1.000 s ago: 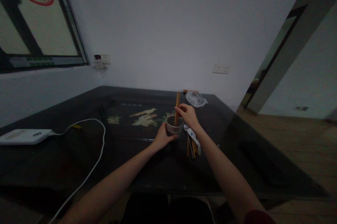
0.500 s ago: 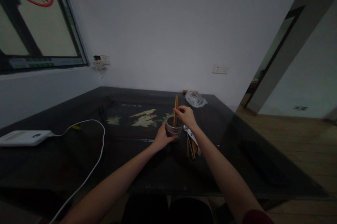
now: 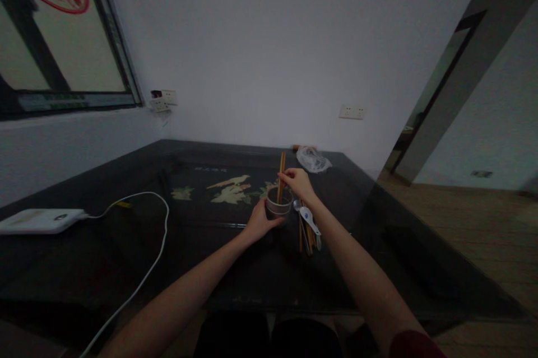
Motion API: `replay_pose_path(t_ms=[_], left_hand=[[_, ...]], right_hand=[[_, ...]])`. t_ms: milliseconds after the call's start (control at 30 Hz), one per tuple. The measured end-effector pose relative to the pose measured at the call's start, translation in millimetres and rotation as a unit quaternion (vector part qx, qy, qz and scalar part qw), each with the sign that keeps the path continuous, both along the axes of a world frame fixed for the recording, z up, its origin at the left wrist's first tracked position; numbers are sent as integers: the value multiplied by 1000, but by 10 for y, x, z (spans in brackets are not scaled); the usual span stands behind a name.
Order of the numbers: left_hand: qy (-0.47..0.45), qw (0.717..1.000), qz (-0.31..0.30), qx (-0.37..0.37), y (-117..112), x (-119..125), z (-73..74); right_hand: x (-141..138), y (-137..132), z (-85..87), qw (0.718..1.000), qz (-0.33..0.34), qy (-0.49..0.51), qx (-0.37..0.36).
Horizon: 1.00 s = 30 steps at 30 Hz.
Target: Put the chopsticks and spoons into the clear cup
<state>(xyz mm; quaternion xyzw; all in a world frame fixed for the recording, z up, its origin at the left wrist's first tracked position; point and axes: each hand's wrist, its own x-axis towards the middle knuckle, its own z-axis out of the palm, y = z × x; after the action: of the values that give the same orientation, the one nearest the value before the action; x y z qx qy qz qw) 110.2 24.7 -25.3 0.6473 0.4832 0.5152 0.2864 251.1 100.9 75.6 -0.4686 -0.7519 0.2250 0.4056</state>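
My left hand is wrapped round the near left side of a small round cup on the dark table. In my right hand, thumb and fingers pinch wooden chopsticks. These stand nearly upright, their lower ends inside the cup and out of sight. Beside the cup, under my right forearm, lies a bundle of utensils: a white spoon with a blue pattern, a metal spoon and several more wooden chopsticks, partly covered by the spoons.
A crumpled clear plastic bag sits near the wall at the table's back. To the left lies a white power bank, its white cable curving down off the front edge. The dark table has a bird-and-flower picture on its top.
Both hands keep their hold on the cup and chopsticks. My right hand and forearm have shifted slightly, showing more of the patterned spoon. The view has moved a little.
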Motion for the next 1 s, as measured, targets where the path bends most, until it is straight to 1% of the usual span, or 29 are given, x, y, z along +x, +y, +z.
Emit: replay_pose_path(t_ms=[133, 267, 467, 600, 733, 867, 1000], left_hand=[[9, 1000, 0, 1, 5, -5, 0], [13, 1000, -3, 1, 3, -9, 5], [21, 1000, 5, -15, 4, -23, 16], [19, 1000, -5, -5, 6, -34, 11], [25, 1000, -2, 5, 5, -37, 5], [34, 999, -1, 11, -12, -37, 40], [44, 999, 7, -7, -31, -45, 95]], right_hand=[[-12, 9, 18, 1000, 7, -16, 8], [-17, 77, -22, 1000, 11, -15, 4], [-5, 185, -110, 999, 35, 20, -36], [-10, 205, -148, 997, 32, 46, -46], [0, 189, -166, 995, 47, 75, -55], [96, 130, -145, 990, 41, 121, -51], [342, -12, -108, 987, 29, 152, -50]])
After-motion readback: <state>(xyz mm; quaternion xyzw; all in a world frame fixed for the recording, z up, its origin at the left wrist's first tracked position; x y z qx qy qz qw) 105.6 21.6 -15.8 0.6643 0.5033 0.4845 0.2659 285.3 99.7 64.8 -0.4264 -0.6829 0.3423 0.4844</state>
